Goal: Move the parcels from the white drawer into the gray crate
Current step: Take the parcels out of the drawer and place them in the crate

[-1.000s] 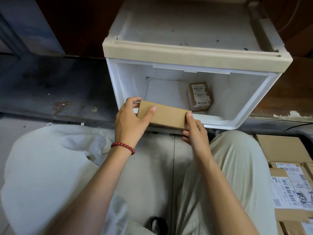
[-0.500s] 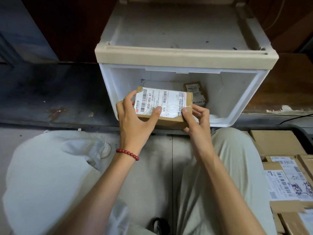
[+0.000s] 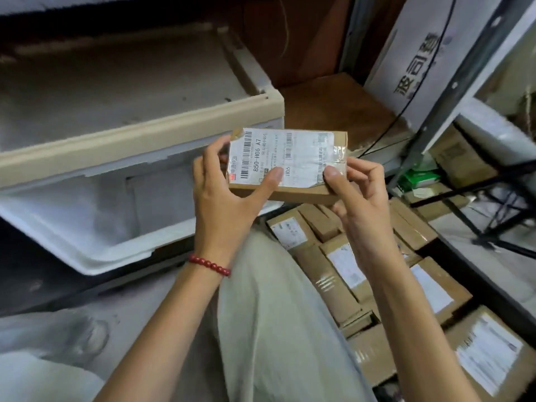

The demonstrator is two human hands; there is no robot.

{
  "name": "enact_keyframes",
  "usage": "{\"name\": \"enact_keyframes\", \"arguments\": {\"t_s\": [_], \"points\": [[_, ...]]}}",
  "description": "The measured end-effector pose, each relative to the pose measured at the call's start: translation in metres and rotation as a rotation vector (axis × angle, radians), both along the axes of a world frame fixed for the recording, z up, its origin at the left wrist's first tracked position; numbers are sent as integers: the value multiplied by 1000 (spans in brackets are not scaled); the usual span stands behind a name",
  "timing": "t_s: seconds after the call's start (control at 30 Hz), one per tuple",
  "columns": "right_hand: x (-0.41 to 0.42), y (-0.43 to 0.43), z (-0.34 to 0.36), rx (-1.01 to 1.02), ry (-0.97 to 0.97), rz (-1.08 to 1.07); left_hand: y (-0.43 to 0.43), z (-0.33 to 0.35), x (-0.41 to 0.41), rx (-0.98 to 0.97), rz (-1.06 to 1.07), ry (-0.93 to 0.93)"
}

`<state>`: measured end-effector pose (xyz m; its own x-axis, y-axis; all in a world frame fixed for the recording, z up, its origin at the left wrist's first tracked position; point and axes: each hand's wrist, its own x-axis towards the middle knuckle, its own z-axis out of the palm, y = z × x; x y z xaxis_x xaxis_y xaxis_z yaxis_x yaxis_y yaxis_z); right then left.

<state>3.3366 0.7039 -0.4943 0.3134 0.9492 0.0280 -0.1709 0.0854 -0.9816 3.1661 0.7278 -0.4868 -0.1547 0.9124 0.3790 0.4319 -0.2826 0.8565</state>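
Note:
A flat brown parcel (image 3: pixel 295 158) with a white shipping label facing up is held in mid-air between both hands. My left hand (image 3: pixel 223 195) grips its left end, thumb on the label. My right hand (image 3: pixel 359 198) pinches its right end. The parcel hangs just right of the open white drawer (image 3: pixel 87 245), whose visible inside shows no parcel from this angle. Below and to the right lie several brown parcels (image 3: pixel 345 265) packed together; the gray crate's dark rim (image 3: pixel 481 282) runs along their right side.
A beige-topped white cabinet (image 3: pixel 145 140) sits over the drawer. A metal shelf frame (image 3: pixel 452 91) with boxes, a green packet (image 3: pixel 417 178) and a large white carton (image 3: pixel 417 59) stands at the right. My trouser-clad legs fill the bottom.
The parcel was lifted out of the drawer and turned label-up, then carried right. The view has swung right, so the packed parcels and shelf now show. The small parcel in the drawer is out of sight.

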Motion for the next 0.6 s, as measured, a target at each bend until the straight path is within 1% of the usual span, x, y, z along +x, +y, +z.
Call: {"name": "enact_keyframes", "arguments": {"t_s": [0.13, 0.3, 0.43, 0.6], "points": [[50, -10, 6, 15, -38, -109, 17, 8, 47, -3, -158, 63], [111, -30, 2, -33, -56, -274, 26, 8, 106, -26, -343, 132], [151, -52, -4, -67, -67, -415, 24, -4, 150, -76, -503, 159], [184, -82, -23, -135, -82, -541, 16, -27, 191, -157, -684, 199]]}}
